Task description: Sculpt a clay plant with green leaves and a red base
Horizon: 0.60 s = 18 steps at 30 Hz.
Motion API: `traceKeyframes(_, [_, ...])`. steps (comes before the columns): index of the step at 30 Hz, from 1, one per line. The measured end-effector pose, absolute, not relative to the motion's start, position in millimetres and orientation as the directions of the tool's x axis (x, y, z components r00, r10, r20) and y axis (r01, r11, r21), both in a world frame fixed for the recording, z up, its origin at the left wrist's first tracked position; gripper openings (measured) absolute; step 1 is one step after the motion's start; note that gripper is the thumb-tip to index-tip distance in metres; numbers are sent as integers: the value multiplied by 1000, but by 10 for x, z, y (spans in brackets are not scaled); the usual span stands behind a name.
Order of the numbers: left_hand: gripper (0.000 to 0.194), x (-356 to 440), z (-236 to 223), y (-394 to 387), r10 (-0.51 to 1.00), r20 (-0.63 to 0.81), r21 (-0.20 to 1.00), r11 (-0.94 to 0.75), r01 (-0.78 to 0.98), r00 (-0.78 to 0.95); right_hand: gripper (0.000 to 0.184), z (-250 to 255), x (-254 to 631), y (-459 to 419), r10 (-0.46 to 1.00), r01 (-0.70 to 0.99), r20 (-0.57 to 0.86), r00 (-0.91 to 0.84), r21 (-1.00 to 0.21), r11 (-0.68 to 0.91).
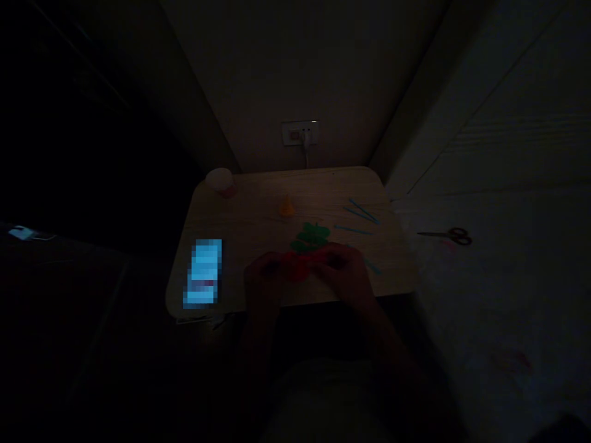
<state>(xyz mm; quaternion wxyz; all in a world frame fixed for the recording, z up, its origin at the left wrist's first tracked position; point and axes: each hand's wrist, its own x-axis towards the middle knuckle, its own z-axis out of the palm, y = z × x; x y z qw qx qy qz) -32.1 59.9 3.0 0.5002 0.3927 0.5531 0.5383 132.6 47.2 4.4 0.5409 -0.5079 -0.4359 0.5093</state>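
Very dim light blurs the detail here. Between my two hands, over the front part of the small wooden table [258, 231], is a red piece [295, 268] whose kind I cannot make out. My left hand [263, 280] has its fingers closed at the left side of it. On the other side, my right hand [347, 271] pinches the red piece between thumb and fingers. Just beyond them lie flat green leaf-like pieces [313, 235]. Several thin blue sticks [353, 231] rest to the right, one partly beside my right hand. Farther back stands a small orange cone-shaped piece [287, 207].
A lit phone [203, 274] lies at the table's left. A pale cup-like object [220, 180] is at the back left corner. Scissors [447, 235] lie on the pale surface to the right. On the wall, a socket [300, 133] holds a plug with a cable.
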Motion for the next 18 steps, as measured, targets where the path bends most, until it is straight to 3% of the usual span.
traceKeyframes(3, [35, -301, 7, 586, 982, -164, 973, 145, -182, -91, 14, 34, 1337, 468, 967, 48, 101, 232, -995, 93])
traceKeyframes(6, [50, -274, -13, 570, 977, -214, 928, 209, -307, 17, 4, 45, 1356, 455, 913, 305, 326, 244, -920, 247])
traceKeyframes(9, [54, -239, -18, 565, 969, -245, 898, 240, -368, 33, 20, 68, 1339, 433, 891, 464, 437, 124, -819, 337])
traceKeyframes(14, [48, -224, 6, 592, 974, -207, 940, 172, -294, -90, 30, 92, 1289, 402, 897, 388, 433, -88, -815, 431])
traceKeyframes(18, [38, -241, 11, 606, 974, -182, 958, 144, -250, -134, 27, 86, 1294, 401, 929, 240, 371, -6, -901, 361])
